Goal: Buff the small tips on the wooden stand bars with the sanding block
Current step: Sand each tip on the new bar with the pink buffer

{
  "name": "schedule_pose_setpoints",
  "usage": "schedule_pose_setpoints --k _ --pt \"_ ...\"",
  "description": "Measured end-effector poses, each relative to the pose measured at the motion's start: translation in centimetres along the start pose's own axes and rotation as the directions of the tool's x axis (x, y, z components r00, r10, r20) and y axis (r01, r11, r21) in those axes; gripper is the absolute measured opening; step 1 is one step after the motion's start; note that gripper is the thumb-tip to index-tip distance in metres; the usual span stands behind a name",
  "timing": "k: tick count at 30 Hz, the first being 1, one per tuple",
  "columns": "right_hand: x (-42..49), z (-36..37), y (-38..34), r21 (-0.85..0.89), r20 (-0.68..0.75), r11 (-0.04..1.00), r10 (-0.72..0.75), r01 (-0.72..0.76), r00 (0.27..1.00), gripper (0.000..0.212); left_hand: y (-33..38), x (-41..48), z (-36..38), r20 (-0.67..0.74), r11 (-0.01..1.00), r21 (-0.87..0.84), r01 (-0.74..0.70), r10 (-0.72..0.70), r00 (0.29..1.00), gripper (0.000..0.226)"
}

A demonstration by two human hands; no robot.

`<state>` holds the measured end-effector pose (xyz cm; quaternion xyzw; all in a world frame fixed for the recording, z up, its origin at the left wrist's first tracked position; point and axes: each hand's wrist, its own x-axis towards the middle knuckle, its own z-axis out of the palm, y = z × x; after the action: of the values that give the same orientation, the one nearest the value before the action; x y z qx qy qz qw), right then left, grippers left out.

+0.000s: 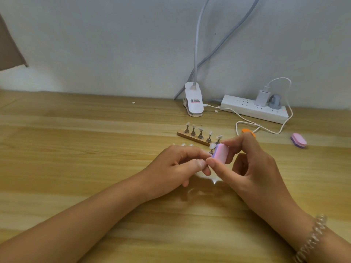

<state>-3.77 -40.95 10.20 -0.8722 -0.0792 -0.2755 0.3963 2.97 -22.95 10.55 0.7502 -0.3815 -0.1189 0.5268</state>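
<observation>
Bright, even light through a wide-angle lens, slightly soft.
I see the pale grey wall (114, 44) and the light wooden tabletop (76, 149) lit flatly from above and ahead. Faint, diffuse shadows lie under the left hand (171, 168) and right hand (254, 164), with one small white glint (214, 181) on the wood between them. The tabletop's far edge bows with lens distortion. The pink-and-purple oval sanding block (221, 153) and small clear tip (212, 146) look smeared, and the clear bead bracelet (311, 242) at the corner is blurred.

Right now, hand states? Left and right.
Left hand: closed, pinching the small tip holder.
Right hand: closed, holding the sanding block.
</observation>
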Motion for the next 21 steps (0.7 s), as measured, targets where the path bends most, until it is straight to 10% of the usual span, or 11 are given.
schedule_pose_setpoints --k 21 --pt "-0.1 0.07 -0.27 0.001 0.049 0.999 -0.05 0.05 0.998 0.037 -0.73 -0.06 0.13 -0.003 0.995 0.092 -0.031 0.032 0.999 0.026"
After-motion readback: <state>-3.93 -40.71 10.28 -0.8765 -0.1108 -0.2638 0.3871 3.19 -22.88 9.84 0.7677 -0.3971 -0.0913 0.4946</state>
